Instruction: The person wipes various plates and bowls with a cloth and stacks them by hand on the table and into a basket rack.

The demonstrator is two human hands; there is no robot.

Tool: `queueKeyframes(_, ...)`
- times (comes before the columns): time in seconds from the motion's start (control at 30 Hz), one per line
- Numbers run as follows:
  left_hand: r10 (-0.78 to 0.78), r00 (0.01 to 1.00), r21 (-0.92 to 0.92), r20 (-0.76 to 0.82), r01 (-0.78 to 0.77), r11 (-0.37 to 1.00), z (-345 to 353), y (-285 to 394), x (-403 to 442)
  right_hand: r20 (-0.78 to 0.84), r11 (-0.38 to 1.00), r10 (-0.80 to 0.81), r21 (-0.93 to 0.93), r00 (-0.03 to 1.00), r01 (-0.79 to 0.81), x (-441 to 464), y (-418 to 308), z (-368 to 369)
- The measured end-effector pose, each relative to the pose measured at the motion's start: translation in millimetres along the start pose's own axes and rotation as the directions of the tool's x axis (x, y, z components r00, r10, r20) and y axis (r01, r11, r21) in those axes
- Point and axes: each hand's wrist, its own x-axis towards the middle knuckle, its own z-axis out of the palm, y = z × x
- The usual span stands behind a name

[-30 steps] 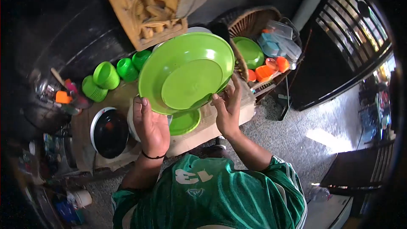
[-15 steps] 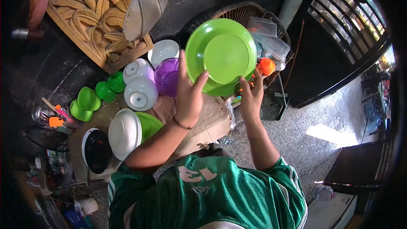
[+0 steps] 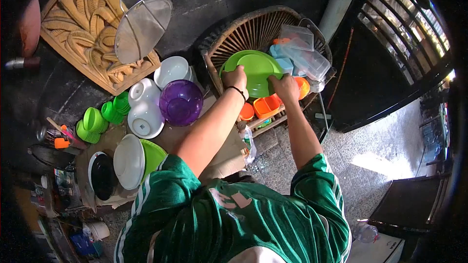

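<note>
Both my hands grip a bright green plate (image 3: 261, 69) by its near rim. A second green edge shows with it, and I cannot tell how many pieces are stacked. My left hand (image 3: 236, 81) is closed on the left side of the rim, and my right hand (image 3: 284, 87) on the right side. The plate is at the left part of a bamboo chair (image 3: 253, 23); whether it rests there I cannot tell. Orange containers (image 3: 266, 106) sit just below it. To its right lie clear plastic containers (image 3: 312, 61) and light blue ones (image 3: 284, 65).
A purple bowl (image 3: 181, 102), white bowls (image 3: 146, 119), stacked green cups (image 3: 95, 120) and a white oval dish (image 3: 128, 161) stand on cardboard at the left. A strainer (image 3: 143, 29) hangs before a carved wooden panel (image 3: 83, 29). A dark barred door (image 3: 375, 68) is on the right.
My hands have moved the green plate away from me and down to the bamboo chair, tilting it flatter. My view has shifted, showing more of the chair and the orange containers.
</note>
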Motion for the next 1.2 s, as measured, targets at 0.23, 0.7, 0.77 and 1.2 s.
queueKeyframes(0.23,-0.072,0.997,0.036,-0.022,0.073,0.997,-6.3,-28.5,52.4,0.055,0.979,0.023,-0.203,0.998,-0.011,14.6,-29.5,14.2)
queueKeyframes(0.7,0.144,0.985,0.616,-0.091,-0.058,0.786,-8.6,-32.5,27.1,0.160,0.884,-0.078,-0.446,0.984,0.143,9.3,-40.7,37.7)
queueKeyframes(0.77,0.403,0.915,0.699,-0.013,-0.280,0.658,-8.4,-38.4,31.1,0.157,0.869,-0.094,-0.469,0.983,0.158,9.5,-42.4,38.0)
queueKeyframes(1.2,0.730,0.680,0.651,-0.061,-0.527,0.546,-2.2,-20.7,13.8,0.206,0.841,-0.073,-0.513,0.976,0.171,26.3,-37.7,42.4)
